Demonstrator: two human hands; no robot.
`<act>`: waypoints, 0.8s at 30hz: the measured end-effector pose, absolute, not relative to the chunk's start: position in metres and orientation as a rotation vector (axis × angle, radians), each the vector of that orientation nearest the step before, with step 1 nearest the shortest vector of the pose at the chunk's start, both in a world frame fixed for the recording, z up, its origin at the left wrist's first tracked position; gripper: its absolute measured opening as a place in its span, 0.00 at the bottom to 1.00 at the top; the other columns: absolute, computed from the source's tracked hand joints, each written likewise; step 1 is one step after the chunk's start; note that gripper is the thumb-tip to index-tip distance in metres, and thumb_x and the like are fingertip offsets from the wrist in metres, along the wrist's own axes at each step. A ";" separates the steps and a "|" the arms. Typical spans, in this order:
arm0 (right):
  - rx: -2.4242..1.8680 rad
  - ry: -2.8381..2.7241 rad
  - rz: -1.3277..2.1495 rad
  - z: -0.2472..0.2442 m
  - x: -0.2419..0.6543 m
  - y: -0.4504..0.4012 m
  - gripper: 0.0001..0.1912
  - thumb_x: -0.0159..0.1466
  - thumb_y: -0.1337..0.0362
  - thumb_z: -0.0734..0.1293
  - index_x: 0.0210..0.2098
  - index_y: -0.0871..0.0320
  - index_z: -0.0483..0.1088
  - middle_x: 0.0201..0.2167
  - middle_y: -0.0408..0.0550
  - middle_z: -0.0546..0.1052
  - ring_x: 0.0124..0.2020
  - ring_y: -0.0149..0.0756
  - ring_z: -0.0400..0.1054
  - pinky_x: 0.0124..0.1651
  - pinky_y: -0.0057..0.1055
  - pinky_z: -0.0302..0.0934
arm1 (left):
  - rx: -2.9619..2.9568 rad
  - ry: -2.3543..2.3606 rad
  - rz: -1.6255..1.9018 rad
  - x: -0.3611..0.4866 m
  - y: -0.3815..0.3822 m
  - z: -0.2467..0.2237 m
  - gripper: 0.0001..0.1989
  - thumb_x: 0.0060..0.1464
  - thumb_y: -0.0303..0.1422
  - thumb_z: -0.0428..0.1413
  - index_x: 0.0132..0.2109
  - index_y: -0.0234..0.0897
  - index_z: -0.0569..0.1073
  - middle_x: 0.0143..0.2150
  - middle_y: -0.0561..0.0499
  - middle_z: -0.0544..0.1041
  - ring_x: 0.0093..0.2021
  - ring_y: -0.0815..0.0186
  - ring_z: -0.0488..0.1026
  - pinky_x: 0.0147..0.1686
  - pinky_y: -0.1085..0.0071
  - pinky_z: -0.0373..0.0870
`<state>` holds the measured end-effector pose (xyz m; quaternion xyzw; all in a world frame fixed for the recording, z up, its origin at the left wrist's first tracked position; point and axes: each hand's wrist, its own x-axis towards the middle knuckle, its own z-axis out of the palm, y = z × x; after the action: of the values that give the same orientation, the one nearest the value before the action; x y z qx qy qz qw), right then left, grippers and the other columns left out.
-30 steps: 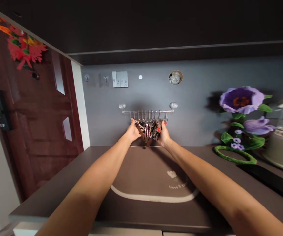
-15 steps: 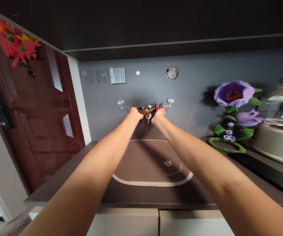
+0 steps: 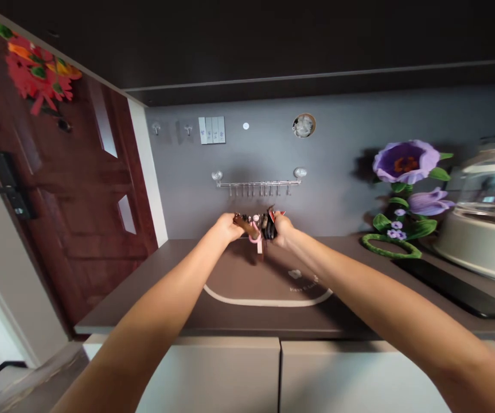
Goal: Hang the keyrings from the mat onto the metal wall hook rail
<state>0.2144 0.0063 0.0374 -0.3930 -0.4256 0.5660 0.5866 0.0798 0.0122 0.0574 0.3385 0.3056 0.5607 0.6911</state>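
Observation:
My left hand (image 3: pixel 229 228) is closed around the left side of a cluster of keychains, with a brown strap (image 3: pixel 246 226) angling out from its fingers. On the right side, my right hand (image 3: pixel 283 228) grips black pieces (image 3: pixel 268 226) and a small red item. Pink charms (image 3: pixel 256 235) dangle between the two hands, over the brown mat (image 3: pixel 247 292). Just above, apart from the hands, a clear hook rail (image 3: pixel 258 184) with several bare hooks is fixed to the grey back wall. Small parts of the cluster are too blurred to tell.
Purple artificial flowers (image 3: pixel 406 163) and a glass-topped appliance (image 3: pixel 479 235) stand at the right, beside a flat black object (image 3: pixel 458 288). A dark shelf (image 3: pixel 273 40) overhangs the counter. A red-brown door (image 3: pixel 70 201) is at the left; wall hooks (image 3: pixel 188 130) sit above.
Both hands have come down and away from the hook rail with the keychains. The rail's hooks now show bare. My view has shifted slightly.

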 end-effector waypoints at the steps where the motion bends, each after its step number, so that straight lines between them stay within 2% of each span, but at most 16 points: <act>1: -0.975 -0.922 1.413 0.028 0.216 -0.004 0.15 0.64 0.60 0.47 0.23 0.56 0.54 0.14 0.41 0.64 0.18 0.30 0.63 0.26 0.30 0.62 | 0.703 0.737 1.180 0.072 0.006 0.046 0.12 0.54 0.22 0.38 0.32 0.32 0.65 0.25 0.47 0.69 0.26 0.66 0.71 0.33 0.66 0.72; 3: -1.137 -0.899 1.463 0.013 0.225 -0.019 0.11 0.62 0.63 0.53 0.24 0.57 0.56 0.14 0.41 0.65 0.16 0.30 0.62 0.25 0.30 0.61 | 0.700 0.804 1.055 0.056 -0.004 0.026 0.09 0.55 0.25 0.40 0.30 0.33 0.63 0.23 0.48 0.67 0.24 0.66 0.70 0.33 0.63 0.72; 5: -1.279 -0.945 1.357 0.003 0.241 -0.026 0.09 0.61 0.62 0.55 0.26 0.57 0.59 0.15 0.43 0.66 0.18 0.32 0.63 0.26 0.33 0.62 | 0.818 0.886 1.020 0.043 -0.011 0.013 0.06 0.53 0.24 0.43 0.30 0.33 0.62 0.22 0.50 0.67 0.24 0.67 0.69 0.34 0.62 0.72; 7: -1.427 -1.129 1.081 -0.003 0.261 -0.030 0.08 0.58 0.61 0.60 0.25 0.57 0.62 0.16 0.44 0.68 0.20 0.34 0.65 0.28 0.33 0.61 | 1.047 0.987 1.063 0.030 -0.013 0.004 0.03 0.49 0.22 0.49 0.31 0.34 0.64 0.22 0.53 0.67 0.23 0.69 0.68 0.34 0.62 0.71; 10: -1.646 -1.386 0.501 -0.008 0.287 -0.033 0.08 0.51 0.62 0.66 0.19 0.57 0.65 0.17 0.46 0.69 0.29 0.38 0.67 0.35 0.31 0.59 | 1.284 1.185 1.133 0.016 -0.012 -0.007 0.06 0.44 0.21 0.53 0.29 0.35 0.68 0.25 0.51 0.70 0.27 0.70 0.68 0.36 0.66 0.68; 12: -1.646 -1.503 0.340 -0.010 0.296 -0.037 0.05 0.49 0.63 0.67 0.19 0.57 0.68 0.20 0.47 0.72 0.34 0.41 0.68 0.39 0.33 0.58 | 1.389 1.212 1.198 0.010 -0.010 -0.013 0.09 0.41 0.18 0.53 0.28 0.35 0.71 0.27 0.51 0.71 0.30 0.69 0.69 0.38 0.70 0.66; 14: -1.595 -1.589 0.307 -0.012 0.299 -0.042 0.02 0.47 0.66 0.67 0.22 0.56 0.71 0.24 0.48 0.74 0.37 0.43 0.68 0.42 0.34 0.57 | 1.493 1.186 1.187 0.005 -0.009 -0.019 0.12 0.38 0.16 0.51 0.29 0.35 0.72 0.28 0.50 0.73 0.31 0.69 0.69 0.38 0.71 0.65; 19: -1.572 -1.585 0.434 -0.013 0.299 -0.051 0.16 0.43 0.72 0.66 0.33 0.54 0.73 0.37 0.47 0.76 0.42 0.44 0.66 0.48 0.36 0.55 | 1.624 1.151 1.084 -0.003 -0.008 -0.024 0.16 0.35 0.15 0.48 0.30 0.35 0.74 0.31 0.48 0.76 0.31 0.67 0.70 0.34 0.72 0.64; 24: -1.447 -1.679 0.265 -0.005 0.288 -0.060 0.17 0.43 0.76 0.64 0.31 0.55 0.74 0.43 0.47 0.73 0.52 0.45 0.58 0.57 0.38 0.46 | 1.542 1.118 1.244 -0.005 -0.017 -0.010 0.15 0.35 0.17 0.50 0.31 0.35 0.74 0.33 0.48 0.75 0.31 0.67 0.69 0.36 0.72 0.63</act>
<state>0.2882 -0.0597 -0.0046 -0.5825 -0.6757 0.1065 0.4391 -0.0051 -0.0171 -0.0099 0.6150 0.4460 0.4964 0.4200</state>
